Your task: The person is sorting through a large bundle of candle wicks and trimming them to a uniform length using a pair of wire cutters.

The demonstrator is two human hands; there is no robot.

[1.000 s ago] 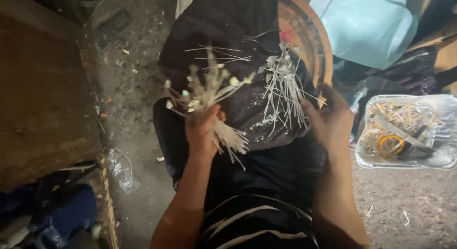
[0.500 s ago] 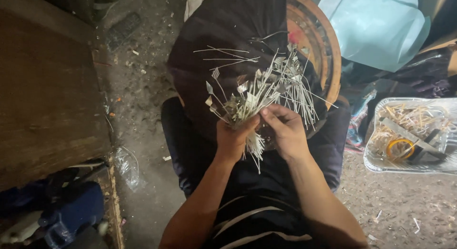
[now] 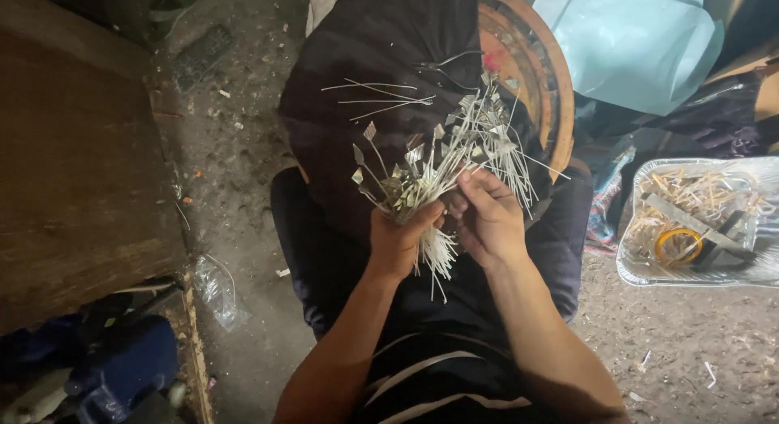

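**A bundle of thin sticks over a dark lap, on a gritty floor**

We look down on a seated person whose two hands meet over a lap draped in black cloth [image 3: 381, 59]. The left hand [image 3: 399, 239] is clamped around a bundle of thin pale sticks [image 3: 422, 176] with small flat silvery tips; the sticks fan upward and their lower ends poke out below the fist. The right hand [image 3: 485, 217] sits just beside it, touching the bundle, fingers curled in among the sticks. A few loose sticks [image 3: 377, 95] lie on the cloth above the hands.

Around them we see a rough, dusty concrete floor [image 3: 243, 164] strewn with small scraps. A worn wooden slab [image 3: 73, 172] fills the left side, with a crumpled clear plastic bag [image 3: 215, 290] and blue items [image 3: 122, 367] below it. Behind the lap stands a round wooden object [image 3: 540, 83], partly hidden, and a pale blue sheet [image 3: 633, 43]. At right, on the floor, a clear plastic tray [image 3: 641, 270] holds straw-coloured sticks and a yellow ring [image 3: 677, 245].
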